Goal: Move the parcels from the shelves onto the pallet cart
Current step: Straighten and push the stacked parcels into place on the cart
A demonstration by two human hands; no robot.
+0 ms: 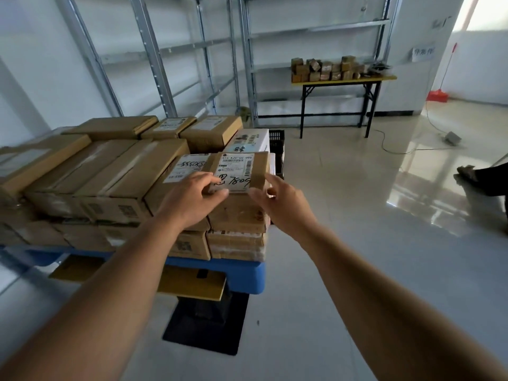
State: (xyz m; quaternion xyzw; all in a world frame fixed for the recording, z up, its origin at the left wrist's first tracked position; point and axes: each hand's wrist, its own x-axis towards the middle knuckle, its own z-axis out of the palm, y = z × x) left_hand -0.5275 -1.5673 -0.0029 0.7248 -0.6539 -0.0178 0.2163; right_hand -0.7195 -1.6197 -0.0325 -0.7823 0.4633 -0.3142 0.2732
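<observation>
Left hand (192,196) pinches the small labelled parcel (239,171) at its near edge; right hand (280,204), fingers loose, touches its 3 o'clock corner. Parcel sits atop the stack on the blue pallet cart (242,273). Cart well loaded; shelves (316,26) at 12 o'clock look bare, likely near finish.

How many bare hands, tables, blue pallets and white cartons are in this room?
Bare hands: 2, left hand and right hand, both at the labelled brown cardboard parcel
Yellow-topped black-legged folding table: 1
Blue plastic pallet: 1
White printed carton: 1
Total: 5
</observation>
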